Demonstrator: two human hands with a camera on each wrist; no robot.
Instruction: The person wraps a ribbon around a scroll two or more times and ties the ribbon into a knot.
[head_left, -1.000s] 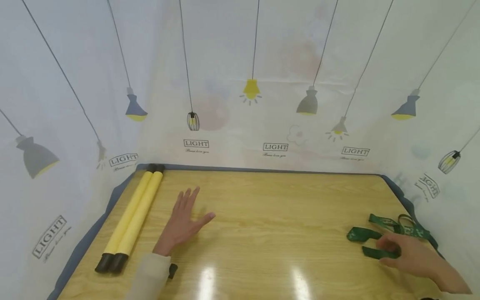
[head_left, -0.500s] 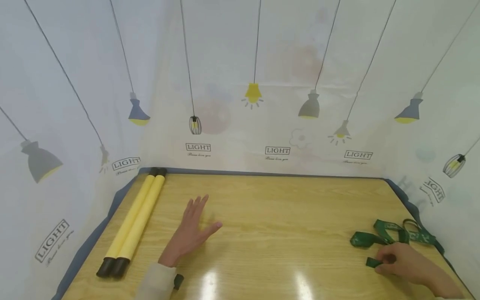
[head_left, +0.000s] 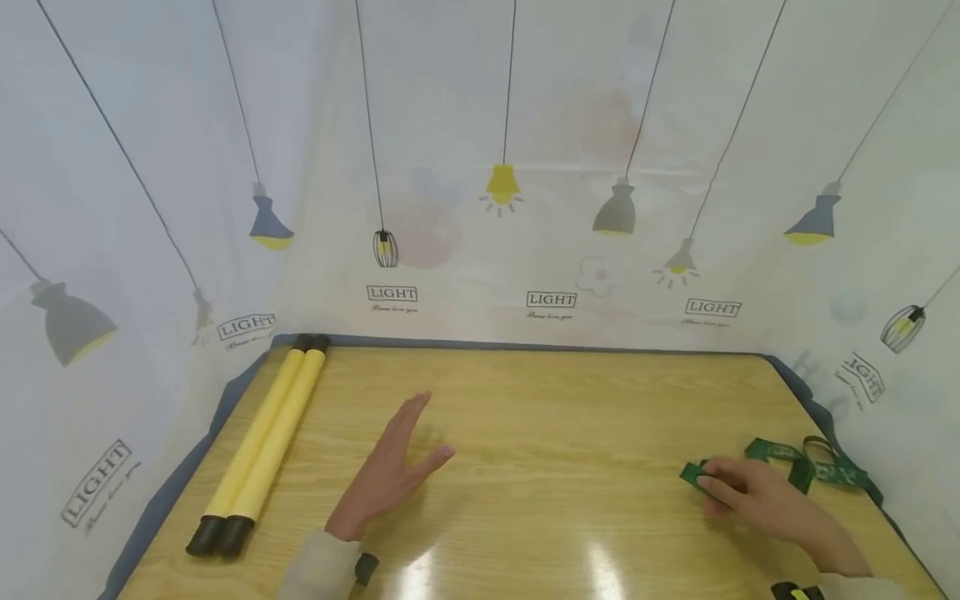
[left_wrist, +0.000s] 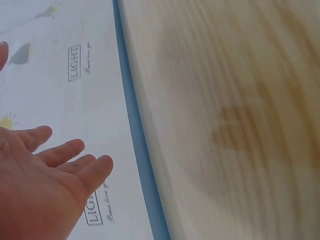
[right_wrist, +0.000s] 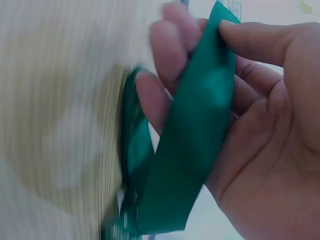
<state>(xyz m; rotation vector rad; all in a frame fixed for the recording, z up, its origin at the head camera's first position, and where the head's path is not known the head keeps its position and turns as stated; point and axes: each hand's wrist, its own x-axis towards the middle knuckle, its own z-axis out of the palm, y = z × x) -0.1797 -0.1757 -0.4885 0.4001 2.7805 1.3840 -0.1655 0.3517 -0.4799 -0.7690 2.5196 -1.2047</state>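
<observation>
A green ribbon point(right_wrist: 195, 135) is pinched near one end between the thumb and fingers of my right hand point(head_left: 768, 504). In the right wrist view it hangs down across the palm, and a further folded length point(right_wrist: 137, 140) shows behind it. The rest of the green ribbon point(head_left: 840, 472), with pale printing, lies in loops on the table behind that hand. My left hand point(head_left: 390, 471) hovers over the middle-left of the table, fingers extended and thumb spread, holding nothing. The left wrist view shows the palm and fingers of the left hand point(left_wrist: 50, 175) beside the table edge.
Two yellow tubes point(head_left: 272, 446) with black end caps lie side by side along the left of the wooden table point(head_left: 555, 417). A white sheet printed with lamps point(head_left: 465, 100) surrounds the table at the back and sides, with a blue strip point(head_left: 525, 342) along its foot.
My right hand has moved left from the ribbon loops, lifting a ribbon end in its pinch. My left hand has shifted slightly right, with its fingers closer together. The tubes stay put.
</observation>
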